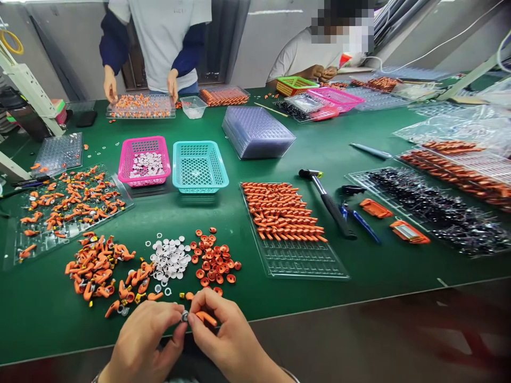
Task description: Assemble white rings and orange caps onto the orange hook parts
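Note:
At the table's front edge, my left hand [148, 338] pinches a small round silver-grey part [184, 316] between thumb and forefinger. My right hand [223, 332], touching close beside it, grips an orange stem-shaped piece [206, 319]. Just beyond the hands lie a pile of orange pieces with gold bits [96, 268], a heap of white discs [171, 258] and a cluster of round orange caps [215, 260]. A clear tray [299, 260] to the right holds rows of orange pieces.
Pink basket [124, 159] with white bits, teal basket [179, 186], stacked clear trays [259, 133], a hammer [329, 205] and a tray of dark parts [439, 207] stand on the green table [383, 276]. Two people work across it. Another tray [59, 213] of orange pieces lies left.

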The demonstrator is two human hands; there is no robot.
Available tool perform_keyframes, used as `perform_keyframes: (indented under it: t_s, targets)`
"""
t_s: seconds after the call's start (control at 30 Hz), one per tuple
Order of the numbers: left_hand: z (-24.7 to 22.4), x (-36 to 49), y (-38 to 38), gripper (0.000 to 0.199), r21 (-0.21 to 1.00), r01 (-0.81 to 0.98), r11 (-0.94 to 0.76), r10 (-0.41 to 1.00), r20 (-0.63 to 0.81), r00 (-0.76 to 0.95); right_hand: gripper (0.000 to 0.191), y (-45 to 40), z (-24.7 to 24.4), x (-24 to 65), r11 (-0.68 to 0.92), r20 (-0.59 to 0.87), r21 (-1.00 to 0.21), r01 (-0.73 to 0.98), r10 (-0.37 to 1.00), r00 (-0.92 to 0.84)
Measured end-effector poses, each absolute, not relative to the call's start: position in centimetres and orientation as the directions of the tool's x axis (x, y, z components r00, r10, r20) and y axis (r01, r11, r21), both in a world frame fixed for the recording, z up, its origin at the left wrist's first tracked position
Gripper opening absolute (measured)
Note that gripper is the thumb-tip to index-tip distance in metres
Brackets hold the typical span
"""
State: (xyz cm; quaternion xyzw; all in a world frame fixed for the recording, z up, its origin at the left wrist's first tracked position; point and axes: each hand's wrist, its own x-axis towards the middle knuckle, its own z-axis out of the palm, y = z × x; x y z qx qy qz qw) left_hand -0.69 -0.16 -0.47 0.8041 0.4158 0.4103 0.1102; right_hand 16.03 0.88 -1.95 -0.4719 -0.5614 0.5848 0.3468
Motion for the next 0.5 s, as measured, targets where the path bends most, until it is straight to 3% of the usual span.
perform_keyframes:
  t_s: [0.17, 0.27, 0.4, 0.5]
  targets:
    - [-0.8, -0.9, -0.8, 0.029, 0.597, 0.565, -0.569, 0.81, 0.524, 0.262, 0.016, 0.8, -2.0, 16.1, -0.141, -0.175, -0.982, 0.126, 0.932, -0.318]
    - [-1.3, -0.9, -1.3, 0.031, 0.734, 0.502, -0.458, 0.885, 0.429, 0.18, 0.014, 0.7, -2.2, 16.2, -0.133, -0.162, -0.985, 0.109, 0.931, -0.326]
    - [-1.4, -0.3, -1.9, 0.022, 0.954, 0.224, -0.201, 0.979, 0.202, 0.019, 0.01, 0.4, -2.3, 16.4, -0.069, -0.102, -0.991, 0.117, 0.944, -0.314]
    - [-1.0, 0.6, -2.2, 0.016, 0.997, 0.039, -0.066, 0.993, 0.07, -0.096, 0.008, 0.3, -2.0, 16.5, -0.063, -0.09, -0.993, 0.097, 0.946, -0.313]
